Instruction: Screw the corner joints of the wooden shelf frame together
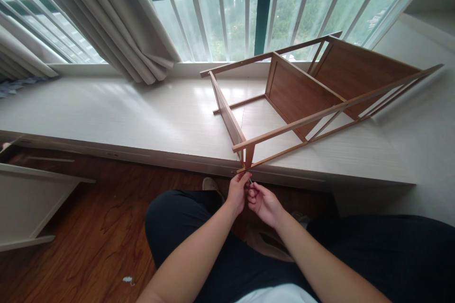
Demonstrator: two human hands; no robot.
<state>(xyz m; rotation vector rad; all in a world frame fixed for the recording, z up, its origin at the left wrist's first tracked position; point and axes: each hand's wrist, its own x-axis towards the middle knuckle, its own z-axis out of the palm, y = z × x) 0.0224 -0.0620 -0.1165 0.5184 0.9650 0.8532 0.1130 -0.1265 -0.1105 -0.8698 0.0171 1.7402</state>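
Observation:
A wooden shelf frame [302,99] lies on its side on a pale window platform [142,118], its near corner post [248,156] hanging over the platform's front edge. My left hand [237,192] pinches the lower end of that corner post. My right hand [262,202] sits right beside it, fingers closed on a small metal piece [251,182], which is too small to identify, held just under the post's end. Both forearms reach forward over my dark-trousered legs.
Grey curtains [117,23] hang at the left of a barred window [249,4]. A white panel [28,203] rests on the dark wood floor [95,236] at the left. A white wall ledge [419,118] rises at the right.

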